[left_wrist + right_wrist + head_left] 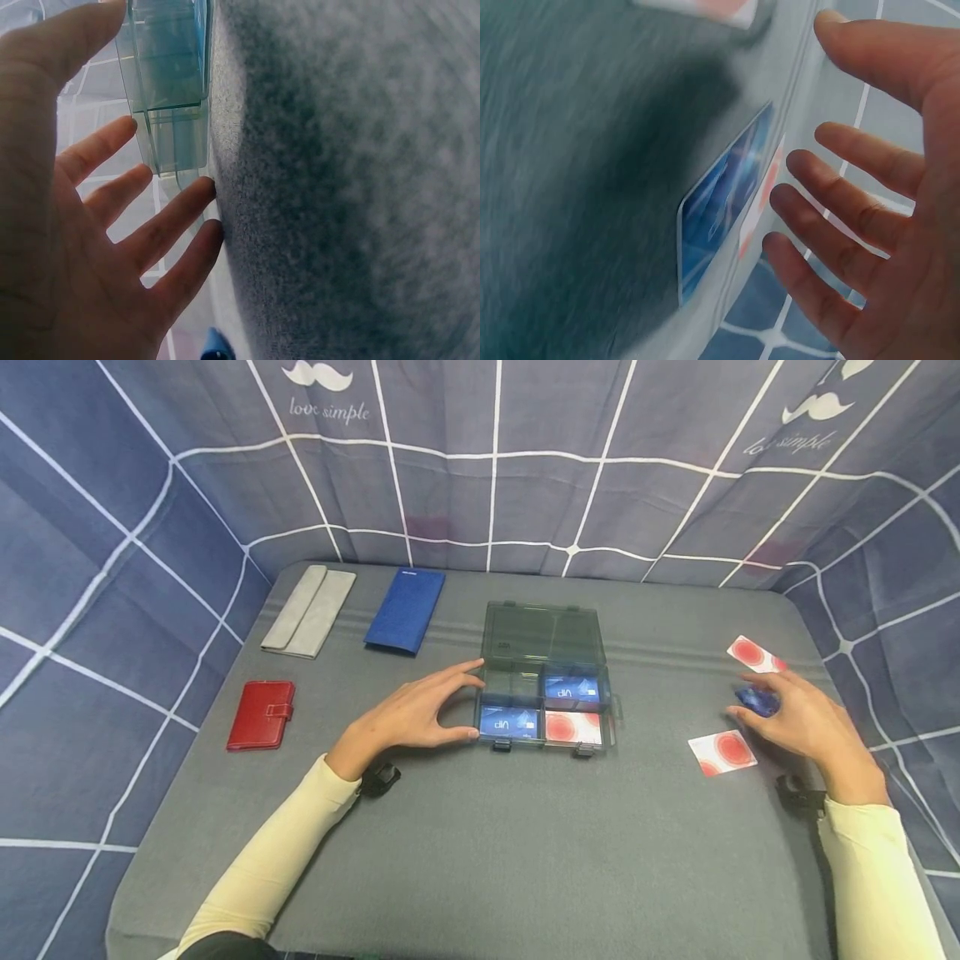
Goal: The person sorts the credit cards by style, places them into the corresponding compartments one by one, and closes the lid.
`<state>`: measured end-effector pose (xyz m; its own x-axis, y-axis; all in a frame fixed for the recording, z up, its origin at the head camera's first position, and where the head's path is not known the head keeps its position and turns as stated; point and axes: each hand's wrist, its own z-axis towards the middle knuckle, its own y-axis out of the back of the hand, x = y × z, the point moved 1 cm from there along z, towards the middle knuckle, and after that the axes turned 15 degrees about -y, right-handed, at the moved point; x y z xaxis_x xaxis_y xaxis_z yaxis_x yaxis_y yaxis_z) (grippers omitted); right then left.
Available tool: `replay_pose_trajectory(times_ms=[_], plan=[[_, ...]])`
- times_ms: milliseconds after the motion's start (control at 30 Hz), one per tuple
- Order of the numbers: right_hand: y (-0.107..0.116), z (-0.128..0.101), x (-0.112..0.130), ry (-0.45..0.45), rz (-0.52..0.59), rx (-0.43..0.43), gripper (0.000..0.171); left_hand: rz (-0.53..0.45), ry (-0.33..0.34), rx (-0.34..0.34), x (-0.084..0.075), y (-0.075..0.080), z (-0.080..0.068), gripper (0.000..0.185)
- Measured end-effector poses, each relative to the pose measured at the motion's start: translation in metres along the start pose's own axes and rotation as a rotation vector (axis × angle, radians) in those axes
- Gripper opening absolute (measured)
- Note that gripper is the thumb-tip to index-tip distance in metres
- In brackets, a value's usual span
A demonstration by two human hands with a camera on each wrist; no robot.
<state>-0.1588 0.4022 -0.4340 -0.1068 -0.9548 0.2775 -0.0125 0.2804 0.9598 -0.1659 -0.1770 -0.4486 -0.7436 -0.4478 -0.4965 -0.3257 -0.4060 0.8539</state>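
Observation:
A dark translucent compartment box (543, 631) lies with its lid folded back. Blue cards fill its back right (572, 689) and front left compartments, and a red-and-white card (573, 727) lies in the front right one. My left hand (412, 712) spans the box's left side, thumb and fingertips at its edge, fingers spread in the left wrist view. Over a blue card (756, 699) on the table hovers my right hand (806, 722); the right wrist view shows its extended fingers apart from that blue card (720, 210). Red-and-white cards lie behind (752, 653) and in front (723, 752).
At the back left lie a grey wallet (309, 610) and a blue folder (405, 610). A red wallet (261, 715) with a strap is nearer. Grey cloth (525, 843) covers the table. Blue-grey checked curtains (480, 468) enclose its back and sides.

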Motion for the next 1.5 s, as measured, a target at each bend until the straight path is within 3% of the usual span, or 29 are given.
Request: replay_pose_trajectory(times_ms=[433, 733, 1500], plan=[[-0.002, 0.0, -0.026, -0.044, -0.045, 0.053, 0.077, 0.001, 0.005, 0.002, 0.0, 0.0, -0.001, 0.075], [-0.001, -0.006, -0.038, -0.085, -0.05, 0.032, 0.071, 0.001, 0.004, -0.002, 0.0, -0.001, -0.001, 0.074], [0.003, -0.004, -0.031, -0.07, -0.076, 0.027, 0.061, 0.003, 0.003, 0.002, -0.001, -0.002, -0.002, 0.074]])
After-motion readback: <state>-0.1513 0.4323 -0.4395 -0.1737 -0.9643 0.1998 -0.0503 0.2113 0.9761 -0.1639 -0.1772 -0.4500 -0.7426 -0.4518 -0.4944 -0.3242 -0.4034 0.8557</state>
